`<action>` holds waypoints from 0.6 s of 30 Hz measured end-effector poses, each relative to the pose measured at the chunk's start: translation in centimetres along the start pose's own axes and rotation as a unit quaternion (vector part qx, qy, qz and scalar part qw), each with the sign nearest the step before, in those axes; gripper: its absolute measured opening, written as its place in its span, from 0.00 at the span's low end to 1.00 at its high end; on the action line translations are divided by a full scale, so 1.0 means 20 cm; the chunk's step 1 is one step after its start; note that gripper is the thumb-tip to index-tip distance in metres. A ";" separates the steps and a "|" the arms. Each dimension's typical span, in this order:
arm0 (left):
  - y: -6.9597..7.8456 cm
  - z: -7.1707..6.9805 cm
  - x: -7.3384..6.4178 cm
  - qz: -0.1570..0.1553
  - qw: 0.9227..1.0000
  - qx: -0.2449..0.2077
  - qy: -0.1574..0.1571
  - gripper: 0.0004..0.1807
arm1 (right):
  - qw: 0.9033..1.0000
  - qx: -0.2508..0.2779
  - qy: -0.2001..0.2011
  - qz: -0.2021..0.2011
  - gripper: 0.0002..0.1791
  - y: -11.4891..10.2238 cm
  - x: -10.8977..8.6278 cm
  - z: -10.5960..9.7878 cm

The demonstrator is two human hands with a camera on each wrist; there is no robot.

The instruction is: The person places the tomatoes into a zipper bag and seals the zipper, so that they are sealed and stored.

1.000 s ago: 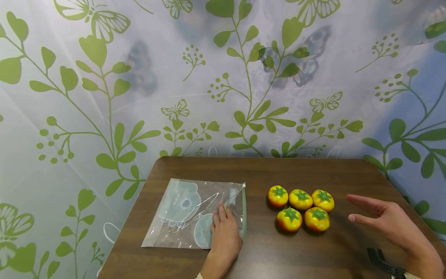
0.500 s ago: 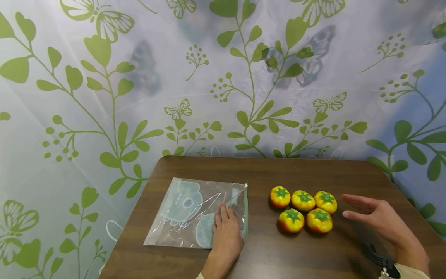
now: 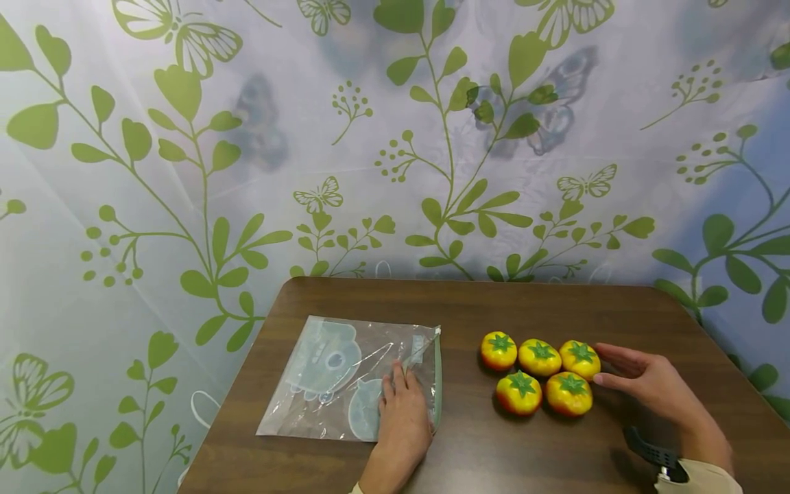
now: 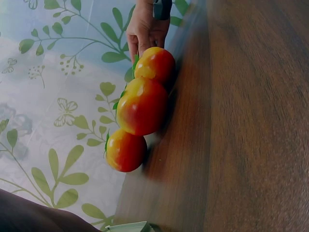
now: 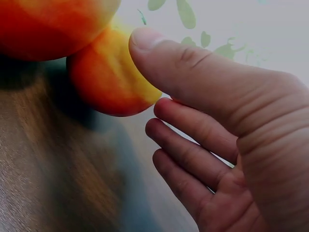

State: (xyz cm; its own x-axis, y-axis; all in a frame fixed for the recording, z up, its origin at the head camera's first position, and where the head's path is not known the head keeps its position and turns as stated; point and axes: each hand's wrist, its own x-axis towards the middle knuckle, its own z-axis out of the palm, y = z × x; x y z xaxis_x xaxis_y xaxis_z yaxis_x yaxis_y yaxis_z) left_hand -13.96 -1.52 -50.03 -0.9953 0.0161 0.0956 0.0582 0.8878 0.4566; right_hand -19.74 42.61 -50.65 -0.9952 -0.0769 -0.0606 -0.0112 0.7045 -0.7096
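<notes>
My left hand [image 3: 404,425] rests with fingers extended on the right part of a clear zip bag [image 3: 290,405], which lies flat and shows pale blue animal prints. Several shiny yellow-and-red tomatoes [image 3: 570,394] with green star-shaped tops sit in two rows right of the bag. My right hand [image 3: 648,384] is at the back-right tomato [image 3: 580,359], thumb and fingers spread apart at its right side. In the right wrist view, the thumb [image 5: 178,63] overlaps that tomato [image 5: 111,77], and the other fingertips are right at its edge.
The brown wooden table [image 3: 481,460] reaches back to a leaf-and-butterfly patterned curtain [image 3: 370,137]. A black strap [image 3: 654,453] is on the right wrist. The bag's green zip edge [image 3: 437,377] faces the tomatoes.
My right hand has moved left, from apart from the tomatoes to the back-right one. The left hand stays on the bag. The head view has shifted slightly.
</notes>
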 end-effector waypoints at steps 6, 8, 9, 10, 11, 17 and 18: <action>0.00 0.00 0.00 0.008 1.000 0.009 0.011 0.53 | 1.000 -0.015 0.002 -0.005 0.42 0.01 0.02 0.01; 0.00 -0.01 0.00 0.008 1.000 0.009 0.011 0.53 | 1.000 -0.017 0.002 -0.005 0.41 0.01 0.02 0.02; 0.00 -0.01 0.00 0.008 1.000 0.010 0.011 0.54 | 1.000 -0.018 0.004 -0.004 0.41 0.01 0.02 0.02; 0.00 -0.01 0.00 0.008 1.000 0.010 0.010 0.54 | 1.000 -0.018 0.005 -0.005 0.41 0.01 0.02 0.02; 0.00 0.00 0.00 0.008 1.000 0.010 0.010 0.54 | 1.000 -0.017 0.004 -0.005 0.41 0.01 0.02 0.03; 0.00 0.00 0.00 0.005 1.000 0.010 0.010 0.54 | 1.000 0.003 0.007 0.000 0.43 0.02 0.02 0.05; 0.00 0.01 0.00 0.005 1.000 0.010 0.009 0.54 | 1.000 0.006 0.008 0.000 0.43 0.02 0.02 0.05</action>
State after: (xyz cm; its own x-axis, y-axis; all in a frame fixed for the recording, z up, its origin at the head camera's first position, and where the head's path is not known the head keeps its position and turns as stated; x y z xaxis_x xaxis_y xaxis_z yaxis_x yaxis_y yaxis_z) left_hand -13.93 -1.52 -50.16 -0.9931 0.0159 0.1163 0.0656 0.8971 0.4370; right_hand -20.13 42.16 -51.65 -0.9965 -0.0661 -0.0502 -0.0101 0.6962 -0.7178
